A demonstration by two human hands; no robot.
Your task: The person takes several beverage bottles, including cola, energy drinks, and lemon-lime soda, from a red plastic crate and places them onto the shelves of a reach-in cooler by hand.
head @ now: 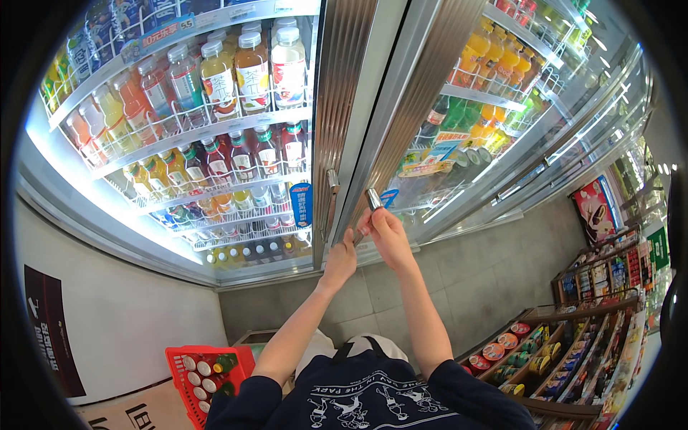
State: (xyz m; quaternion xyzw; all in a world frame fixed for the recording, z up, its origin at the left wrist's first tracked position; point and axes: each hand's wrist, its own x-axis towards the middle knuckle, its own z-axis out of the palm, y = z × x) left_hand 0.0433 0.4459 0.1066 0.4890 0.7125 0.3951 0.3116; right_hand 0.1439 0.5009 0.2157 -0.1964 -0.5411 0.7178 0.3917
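Both arms reach out to a glass-doored drinks cooler. My right hand [388, 236] grips the metal door handle [373, 199] of the right cooler door, fingers curled around its lower part. Close beside it, my left hand [341, 262] is at the door edge, its fingers partly hidden; whether it grips anything is unclear. A second metal handle [333, 180] is on the left door, above my left hand. Behind the left door's glass, plastic tea bottles [219, 80] and dark drink bottles [242, 156] line white wire shelves. Orange drink bottles [478, 40] show behind the right door.
A red plastic basket [180, 371] with several cans and green bottles is at lower left, near my left elbow. Snack shelves [559, 411] with packaged food stand at lower right. Grey floor tiles [462, 274] run between cooler and shelves. A white wall panel [123, 322] is left.
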